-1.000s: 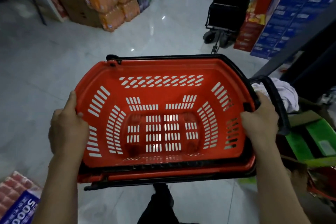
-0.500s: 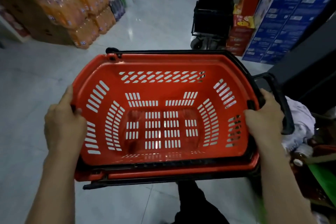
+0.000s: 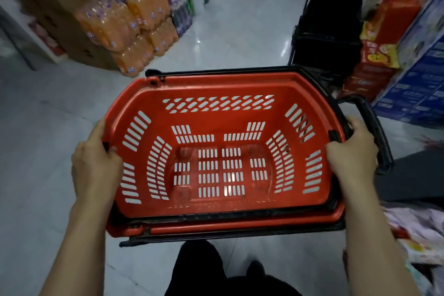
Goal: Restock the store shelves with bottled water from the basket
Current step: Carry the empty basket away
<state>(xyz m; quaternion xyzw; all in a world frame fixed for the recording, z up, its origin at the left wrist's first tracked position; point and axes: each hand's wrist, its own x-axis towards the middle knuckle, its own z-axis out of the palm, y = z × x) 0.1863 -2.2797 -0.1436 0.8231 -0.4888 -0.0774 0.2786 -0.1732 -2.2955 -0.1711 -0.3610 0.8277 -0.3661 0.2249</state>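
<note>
I hold a red slotted plastic basket [image 3: 216, 86] level in front of me, above the floor. Nothing lies inside it; the white floor shows through its slots. Its black handles are folded down along the rim. My left hand [image 3: 96, 163] grips the basket's left rim, thumb on top. My right hand [image 3: 352, 154] grips the right rim beside a black side handle [image 3: 374, 127]. No water bottle is in the basket.
Shrink-wrapped packs of orange drink bottles [image 3: 134, 31] and cardboard boxes stand at the left. A black trolley [image 3: 329, 31] stands ahead on the right, next to red boxes [image 3: 374, 65] and blue cartons [image 3: 418, 84]. Glossy white tile floor [image 3: 228, 26] runs ahead between them.
I have walked forward with the basket: the drink packs and the black trolley are nearer. Both hands keep the same grip on the rims.
</note>
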